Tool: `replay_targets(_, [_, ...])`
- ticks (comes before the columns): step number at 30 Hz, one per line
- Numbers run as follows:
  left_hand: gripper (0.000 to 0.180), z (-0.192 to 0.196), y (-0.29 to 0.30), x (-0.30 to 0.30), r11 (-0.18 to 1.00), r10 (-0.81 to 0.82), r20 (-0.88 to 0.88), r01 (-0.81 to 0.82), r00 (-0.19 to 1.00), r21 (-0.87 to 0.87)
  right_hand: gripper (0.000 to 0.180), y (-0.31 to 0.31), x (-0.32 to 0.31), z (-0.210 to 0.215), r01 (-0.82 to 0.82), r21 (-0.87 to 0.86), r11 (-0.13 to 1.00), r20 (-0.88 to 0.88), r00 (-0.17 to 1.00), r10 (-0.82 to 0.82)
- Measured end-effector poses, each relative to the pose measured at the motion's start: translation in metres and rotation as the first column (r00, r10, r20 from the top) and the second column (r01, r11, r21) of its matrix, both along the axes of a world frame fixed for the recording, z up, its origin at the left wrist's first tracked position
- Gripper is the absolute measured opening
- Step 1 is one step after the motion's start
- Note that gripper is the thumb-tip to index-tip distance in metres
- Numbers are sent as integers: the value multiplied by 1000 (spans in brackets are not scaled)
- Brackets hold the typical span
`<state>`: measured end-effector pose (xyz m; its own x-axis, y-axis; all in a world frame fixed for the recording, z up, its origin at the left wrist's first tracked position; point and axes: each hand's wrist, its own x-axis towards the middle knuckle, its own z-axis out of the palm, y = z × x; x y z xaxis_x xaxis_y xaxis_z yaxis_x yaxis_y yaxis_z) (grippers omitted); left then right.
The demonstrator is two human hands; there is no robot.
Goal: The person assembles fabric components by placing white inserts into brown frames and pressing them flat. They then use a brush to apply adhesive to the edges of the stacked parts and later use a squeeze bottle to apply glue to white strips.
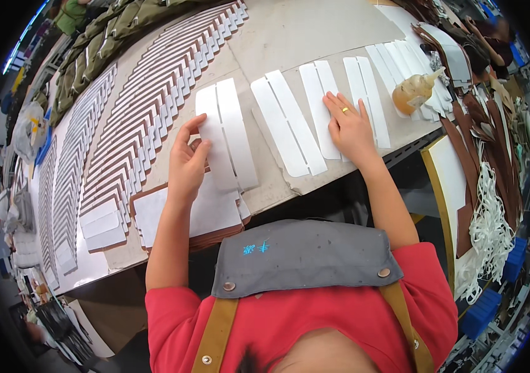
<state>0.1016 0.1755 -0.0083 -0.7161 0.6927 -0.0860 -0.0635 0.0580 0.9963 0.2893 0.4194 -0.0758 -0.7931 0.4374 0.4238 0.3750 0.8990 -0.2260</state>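
Observation:
My left hand [187, 163] grips the left edge of a pair of long white strips [227, 133], thumb on top and fingers curled beneath, on the beige worktable [302, 34]. My right hand [349, 124] lies flat, fingers spread, pressing on another pair of white strips [320, 105], a ring on one finger. A further white pair [287, 121] lies between my hands, and one more pair [367, 93] sits just right of my right hand.
Long fanned rows of white-and-brown pieces [153, 105] cover the table's left. A stack of white sheets on brown ones [209, 214] sits at the near edge. A glue bottle [415, 90] lies at the right, past it brown pieces [483, 143] and white cord [486, 230].

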Motion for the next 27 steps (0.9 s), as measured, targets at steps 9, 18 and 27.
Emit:
replay_targets(9, [41,0,-4,-3,1000,3,-29,-3,1000,-7,36,9,3,6,-10,38,999,36,999,8])
replay_targets(18, [41,-1,-2,-2,1000,0,-26,1,1000,18,30,3,3,10,17,38,999,-18,1000,-16])
replay_targets(27, [41,-3,-2,-7,1000,-8,-45,9,999,27,34,30,-30,25,312,-293,904,168,947,-273])
